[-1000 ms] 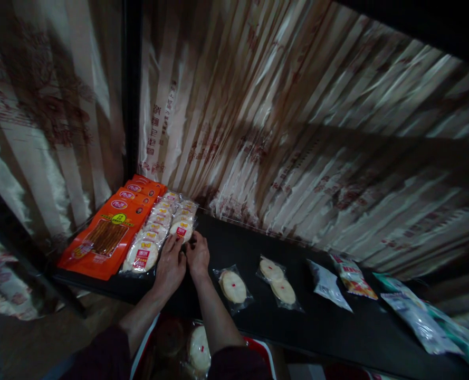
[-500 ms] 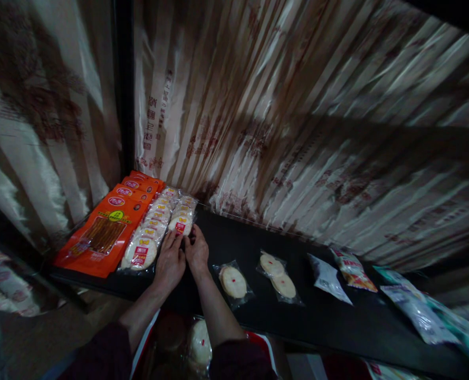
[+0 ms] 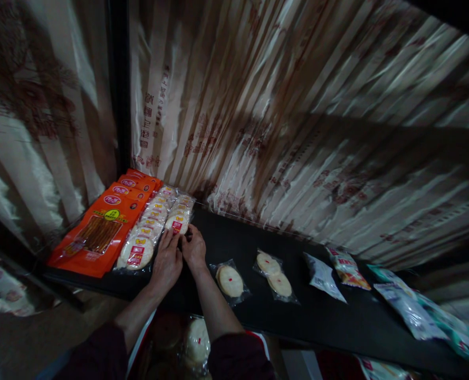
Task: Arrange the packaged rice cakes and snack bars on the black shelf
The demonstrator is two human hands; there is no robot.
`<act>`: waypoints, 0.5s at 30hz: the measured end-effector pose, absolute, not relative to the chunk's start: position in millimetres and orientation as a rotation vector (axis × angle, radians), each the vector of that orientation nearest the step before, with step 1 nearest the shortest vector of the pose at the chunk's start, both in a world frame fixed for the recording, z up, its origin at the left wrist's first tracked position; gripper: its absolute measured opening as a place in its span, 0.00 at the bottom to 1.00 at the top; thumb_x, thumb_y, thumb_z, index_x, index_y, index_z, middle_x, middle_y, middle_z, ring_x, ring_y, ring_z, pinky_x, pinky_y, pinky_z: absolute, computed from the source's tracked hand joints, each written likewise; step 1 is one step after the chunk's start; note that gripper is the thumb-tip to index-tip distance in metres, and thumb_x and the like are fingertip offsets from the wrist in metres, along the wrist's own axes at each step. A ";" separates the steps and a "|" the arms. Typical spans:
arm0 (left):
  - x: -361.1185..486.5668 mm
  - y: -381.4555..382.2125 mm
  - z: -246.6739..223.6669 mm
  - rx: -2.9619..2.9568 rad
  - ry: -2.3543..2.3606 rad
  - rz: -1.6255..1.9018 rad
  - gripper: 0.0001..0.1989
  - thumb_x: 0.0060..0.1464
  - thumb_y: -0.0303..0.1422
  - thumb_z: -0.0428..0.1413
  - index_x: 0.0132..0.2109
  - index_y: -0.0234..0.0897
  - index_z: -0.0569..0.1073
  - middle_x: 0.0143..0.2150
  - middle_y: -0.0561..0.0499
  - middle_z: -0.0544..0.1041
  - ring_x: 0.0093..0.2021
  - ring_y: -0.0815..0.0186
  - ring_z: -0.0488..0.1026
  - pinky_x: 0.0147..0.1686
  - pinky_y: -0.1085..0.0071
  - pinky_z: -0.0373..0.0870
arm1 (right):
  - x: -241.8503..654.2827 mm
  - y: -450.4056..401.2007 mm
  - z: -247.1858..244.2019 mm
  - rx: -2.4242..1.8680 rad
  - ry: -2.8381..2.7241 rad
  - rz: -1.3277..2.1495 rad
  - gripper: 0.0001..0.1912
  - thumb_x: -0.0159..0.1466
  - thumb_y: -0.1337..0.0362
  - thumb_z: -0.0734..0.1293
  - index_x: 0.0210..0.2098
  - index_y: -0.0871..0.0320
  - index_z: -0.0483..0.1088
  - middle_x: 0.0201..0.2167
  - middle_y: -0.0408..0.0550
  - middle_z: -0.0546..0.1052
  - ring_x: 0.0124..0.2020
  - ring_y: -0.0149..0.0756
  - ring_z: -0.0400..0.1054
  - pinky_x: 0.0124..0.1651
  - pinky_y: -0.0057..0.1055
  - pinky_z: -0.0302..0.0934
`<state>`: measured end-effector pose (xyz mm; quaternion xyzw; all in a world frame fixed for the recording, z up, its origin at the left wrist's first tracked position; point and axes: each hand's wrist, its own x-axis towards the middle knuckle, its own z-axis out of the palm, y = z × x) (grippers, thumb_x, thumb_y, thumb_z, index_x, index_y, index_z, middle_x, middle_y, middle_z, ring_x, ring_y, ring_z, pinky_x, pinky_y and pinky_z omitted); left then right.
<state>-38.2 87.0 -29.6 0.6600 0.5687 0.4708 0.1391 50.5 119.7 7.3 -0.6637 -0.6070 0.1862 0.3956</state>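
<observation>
Both hands (image 3: pixel 179 256) touch clear packets (image 3: pixel 176 222); basket (image 3: pixel 266 345) holds crackers (image 3: pixel 198 340).

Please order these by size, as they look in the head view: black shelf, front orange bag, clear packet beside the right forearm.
1. Black shelf
2. Front orange bag
3. Clear packet

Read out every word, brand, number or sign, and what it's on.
"雪饼", it seems: red labels on clear-wrapped round white crackers.
Pink oval logos on flat orange plastic packets: too small to read.
Vertical characters on pale draped sheeting: too blurred.
Print on glossy silver, red and green plastic bags: too blurred.
No readable numbers.
</observation>
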 end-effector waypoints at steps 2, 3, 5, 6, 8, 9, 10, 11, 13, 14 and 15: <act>-38.4 85.9 -27.7 1.920 1.641 1.352 0.27 0.50 0.21 0.44 0.57 0.33 0.66 0.63 0.42 0.63 0.66 0.56 0.53 0.63 0.50 0.55 | 51.5 119.4 6.9 -1.665 -1.494 0.461 0.20 0.58 0.66 0.63 0.50 0.63 0.69 0.45 0.56 0.75 0.41 0.40 0.71 0.48 0.37 0.65; -38.4 85.3 -26.5 1.927 1.640 1.346 0.27 0.50 0.20 0.44 0.58 0.32 0.66 0.64 0.42 0.62 0.67 0.56 0.52 0.63 0.51 0.55 | 51.7 119.5 6.7 -1.651 -1.463 0.460 0.21 0.58 0.65 0.62 0.51 0.64 0.68 0.46 0.58 0.74 0.44 0.41 0.70 0.51 0.38 0.63; -38.2 84.3 -24.4 1.941 1.643 1.338 0.27 0.51 0.20 0.44 0.58 0.31 0.65 0.64 0.41 0.61 0.67 0.56 0.51 0.63 0.51 0.55 | 51.5 120.9 6.6 -1.617 -1.382 0.494 0.23 0.61 0.62 0.59 0.53 0.65 0.67 0.51 0.60 0.72 0.50 0.43 0.67 0.57 0.40 0.58; -38.1 83.9 -23.6 1.949 1.646 1.334 0.27 0.51 0.20 0.44 0.58 0.31 0.65 0.65 0.41 0.61 0.67 0.56 0.50 0.63 0.52 0.55 | 51.1 122.4 6.7 -1.597 -1.332 0.533 0.23 0.62 0.61 0.58 0.54 0.66 0.66 0.53 0.60 0.71 0.53 0.43 0.65 0.59 0.40 0.56; -37.8 83.5 -22.9 1.976 1.645 1.324 0.27 0.51 0.20 0.43 0.59 0.29 0.64 0.65 0.40 0.59 0.68 0.55 0.48 0.63 0.52 0.54 | 49.5 127.1 6.9 -1.559 -1.223 0.636 0.26 0.64 0.56 0.55 0.56 0.65 0.64 0.57 0.59 0.68 0.58 0.42 0.61 0.62 0.39 0.51; -37.7 83.5 -22.9 1.999 1.639 1.316 0.28 0.50 0.20 0.43 0.59 0.28 0.64 0.65 0.39 0.59 0.68 0.55 0.47 0.63 0.52 0.54 | 48.7 130.5 6.7 -1.533 -1.177 0.691 0.28 0.65 0.54 0.54 0.57 0.65 0.63 0.58 0.58 0.66 0.60 0.41 0.59 0.63 0.39 0.49; -37.6 83.6 -23.1 2.022 1.632 1.305 0.28 0.50 0.19 0.42 0.59 0.27 0.63 0.66 0.38 0.58 0.68 0.55 0.46 0.63 0.52 0.54 | 48.1 134.5 6.2 -1.506 -1.139 0.742 0.30 0.65 0.52 0.53 0.58 0.65 0.62 0.60 0.57 0.65 0.61 0.40 0.58 0.64 0.38 0.48; -37.7 83.7 -23.3 2.043 1.624 1.294 0.28 0.50 0.19 0.42 0.60 0.26 0.63 0.66 0.37 0.58 0.68 0.55 0.44 0.63 0.52 0.55 | 47.7 139.0 5.1 -1.480 -1.107 0.785 0.31 0.65 0.50 0.52 0.59 0.65 0.61 0.61 0.56 0.64 0.63 0.40 0.56 0.65 0.37 0.46; -38.2 83.9 -23.5 2.081 1.606 1.275 0.28 0.50 0.18 0.41 0.60 0.25 0.62 0.66 0.36 0.57 0.69 0.55 0.42 0.63 0.52 0.55 | 48.1 149.6 1.2 -1.424 -1.045 0.840 0.34 0.65 0.48 0.52 0.60 0.65 0.60 0.63 0.55 0.61 0.64 0.38 0.53 0.66 0.36 0.43; -38.6 83.9 -23.4 2.096 1.597 1.267 0.28 0.50 0.18 0.41 0.60 0.25 0.62 0.66 0.36 0.57 0.69 0.56 0.42 0.63 0.51 0.55 | 48.9 155.4 -1.6 -1.397 -1.011 0.860 0.34 0.64 0.47 0.52 0.61 0.65 0.59 0.63 0.54 0.60 0.65 0.38 0.52 0.67 0.35 0.42; -39.0 83.9 -23.0 2.109 1.590 1.262 0.28 0.51 0.18 0.41 0.60 0.25 0.62 0.66 0.35 0.56 0.69 0.56 0.41 0.63 0.51 0.55 | 50.2 161.4 -4.6 -1.371 -0.977 0.878 0.35 0.64 0.46 0.52 0.61 0.65 0.58 0.64 0.54 0.59 0.65 0.37 0.51 0.67 0.35 0.42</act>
